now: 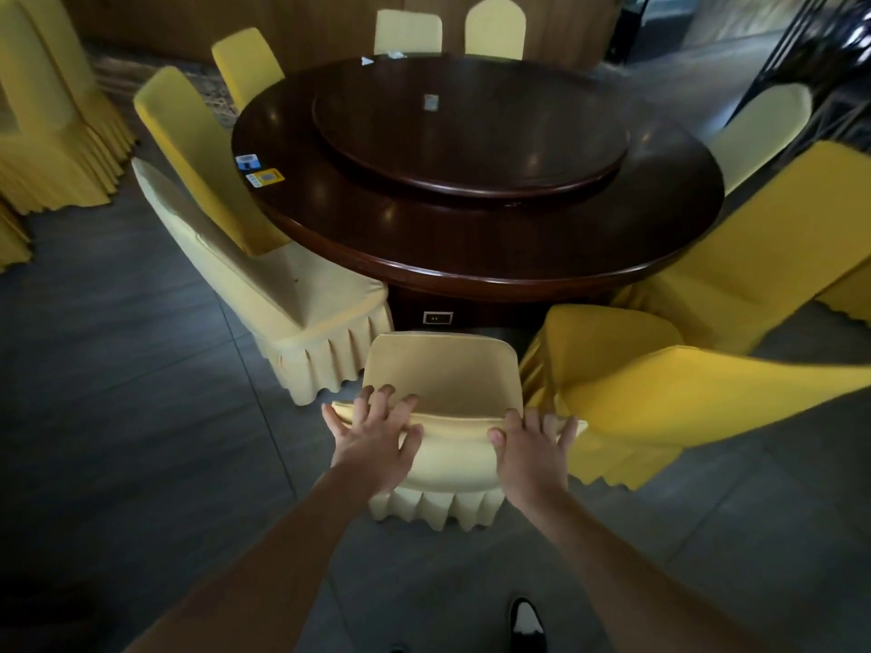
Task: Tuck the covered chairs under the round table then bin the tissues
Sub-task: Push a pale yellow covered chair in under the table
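No readable text anywhere. Dark brown round wooden table: blue-and-white packet and yellow packet lie near its left edge, print too blurred to read. Small pale square item on table's raised centre disc, marks illegible. White-framed socket plate on table base, no lettering discernible.

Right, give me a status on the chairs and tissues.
Done: the far chairs look tucked against the round table. In hand: left hand and right hand grip the backrest top of the near chair, seat not yet under. Left: the bright yellow chair sits out at an angle, and white tissues lie on the far edge.
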